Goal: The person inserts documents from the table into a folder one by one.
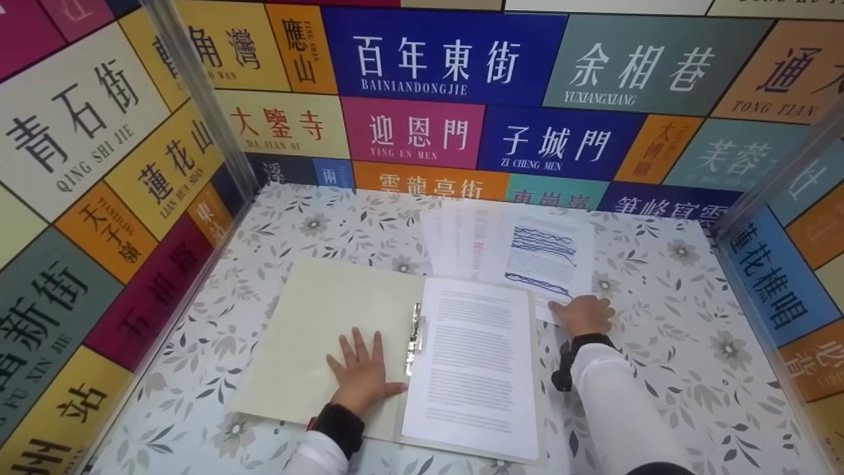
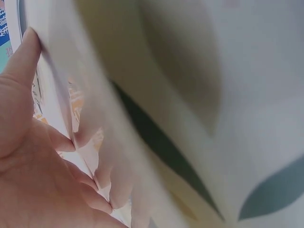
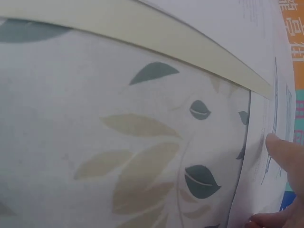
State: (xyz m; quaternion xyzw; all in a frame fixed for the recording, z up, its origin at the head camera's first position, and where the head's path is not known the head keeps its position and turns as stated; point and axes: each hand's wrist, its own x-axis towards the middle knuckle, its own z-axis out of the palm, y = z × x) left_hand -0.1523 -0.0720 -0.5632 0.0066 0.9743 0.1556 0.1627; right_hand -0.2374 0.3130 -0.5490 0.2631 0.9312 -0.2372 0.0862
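Observation:
An open cream folder (image 1: 330,297) lies on the table with a metal clip (image 1: 413,340) along its spine. On its right side is a stack of printed sheets (image 1: 475,369). My left hand (image 1: 361,377) rests spread on the bare left cover, thumb reaching toward the spine. In the left wrist view, the left fingertips (image 2: 71,144) touch the glossy cover. Beyond the folder's upper right corner lies a printed page (image 1: 544,247) with blue scribbled lines. My right hand (image 1: 583,315) touches its lower edge, thumb (image 3: 280,147) lying on the paper.
Several fanned sheets (image 1: 455,241) lie left of the scribbled page, one with pink marking. The table (image 1: 659,343) has a leaf-and-flower pattern. Panels with large Chinese characters (image 1: 448,53) rise at the back and on both sides.

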